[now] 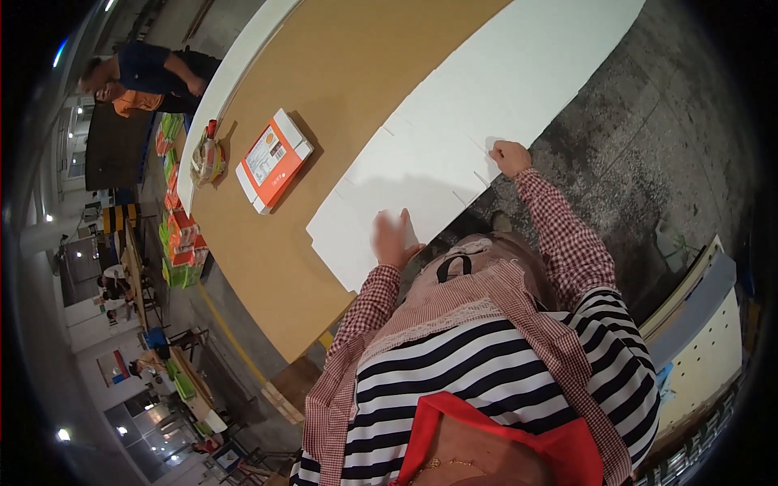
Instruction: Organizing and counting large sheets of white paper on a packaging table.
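Hands [395,237] flat on white cardboard sheet [478,105]

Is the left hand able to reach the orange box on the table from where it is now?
Probably yes. The left hand rests on the white cardboard sheet, and only bare brown table lies between it and the orange box; nothing blocks the way.

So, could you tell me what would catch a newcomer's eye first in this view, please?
Most striking is the large flat white cardboard sheet lying across the brown table, with the left hand on its near part and the right hand closed at its edge by the slots. Further left on the table lies an orange and white box, with a bagged bottle beside it near the table's far rim.
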Demonstrator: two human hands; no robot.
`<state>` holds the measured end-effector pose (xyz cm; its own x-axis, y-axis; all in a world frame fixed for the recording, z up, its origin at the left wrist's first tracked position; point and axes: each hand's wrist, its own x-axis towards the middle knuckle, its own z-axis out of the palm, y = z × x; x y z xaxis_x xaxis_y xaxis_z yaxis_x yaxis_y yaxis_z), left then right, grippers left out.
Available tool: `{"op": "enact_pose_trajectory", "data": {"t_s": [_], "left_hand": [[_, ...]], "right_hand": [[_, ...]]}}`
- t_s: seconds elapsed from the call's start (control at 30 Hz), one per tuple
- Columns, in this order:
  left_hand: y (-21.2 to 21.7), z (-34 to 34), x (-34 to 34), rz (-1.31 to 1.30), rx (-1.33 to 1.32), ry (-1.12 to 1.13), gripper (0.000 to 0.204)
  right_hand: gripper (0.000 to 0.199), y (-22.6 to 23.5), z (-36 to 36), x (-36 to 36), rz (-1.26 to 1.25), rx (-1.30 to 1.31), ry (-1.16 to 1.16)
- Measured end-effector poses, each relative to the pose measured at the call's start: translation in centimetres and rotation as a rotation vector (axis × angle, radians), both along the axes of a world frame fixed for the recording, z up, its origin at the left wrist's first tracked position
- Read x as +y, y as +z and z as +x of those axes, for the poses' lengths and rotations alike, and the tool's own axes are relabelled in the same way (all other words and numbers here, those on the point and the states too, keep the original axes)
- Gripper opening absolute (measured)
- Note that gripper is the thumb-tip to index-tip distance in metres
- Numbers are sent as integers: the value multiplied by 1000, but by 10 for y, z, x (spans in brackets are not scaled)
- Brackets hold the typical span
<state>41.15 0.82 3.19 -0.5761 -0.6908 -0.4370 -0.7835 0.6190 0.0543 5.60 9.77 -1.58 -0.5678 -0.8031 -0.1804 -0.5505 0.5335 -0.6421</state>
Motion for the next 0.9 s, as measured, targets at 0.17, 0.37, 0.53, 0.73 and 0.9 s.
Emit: {"op": "enact_pose_trajectory", "data": {"t_s": [0.17,0.37,0.53,0.73,0.9], "left_hand": [[-1,3,4,-37,11,-23,106],[4,-2,4,-15,-37,-2,107],[5,-1,3,-21,-30,6,108],[4,-2,4,-11,-43,20,110],[3,1,4,-12,-34,16,110]], "right_hand": [[22,4,6,3,-47,-1,-13],[25,2,5,0,37,-15,21],[26,17,7,-8,128,-9,68],[29,21,7,-9,167,37,104],[27,11,11,-9,116,50,86]]}}
